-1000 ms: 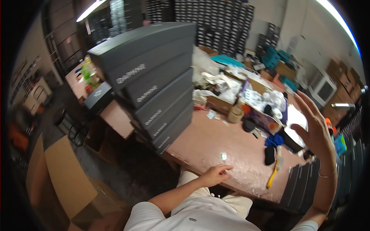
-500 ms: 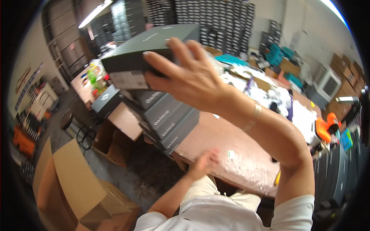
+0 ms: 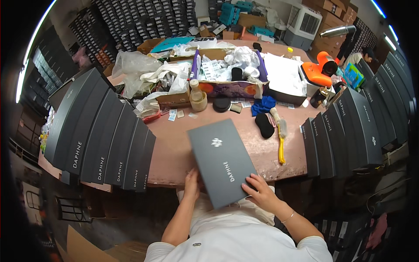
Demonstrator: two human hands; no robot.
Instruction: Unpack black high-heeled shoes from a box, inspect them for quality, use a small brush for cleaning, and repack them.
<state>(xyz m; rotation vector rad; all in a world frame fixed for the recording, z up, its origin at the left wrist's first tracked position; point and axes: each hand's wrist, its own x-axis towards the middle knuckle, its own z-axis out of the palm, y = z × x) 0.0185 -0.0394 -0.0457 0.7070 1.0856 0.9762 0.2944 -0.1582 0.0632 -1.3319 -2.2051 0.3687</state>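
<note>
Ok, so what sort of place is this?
Probably a packing workshop or stockroom: stacks of grey boxes flank a worn table, many more boxes are piled behind it, and a yellow-handled brush lies on top.

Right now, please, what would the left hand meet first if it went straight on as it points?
The left hand would probably meet the left side of the dark grey box beside it; whether they touch is unclear.

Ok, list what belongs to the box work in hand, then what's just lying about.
Belongs: dark gray shoebox, in hand; likely the left shoebox stack and right shoebox stack.

Apparently lying about: yellow-handled brush, black oval pad, blue cloth, round black container.
</note>
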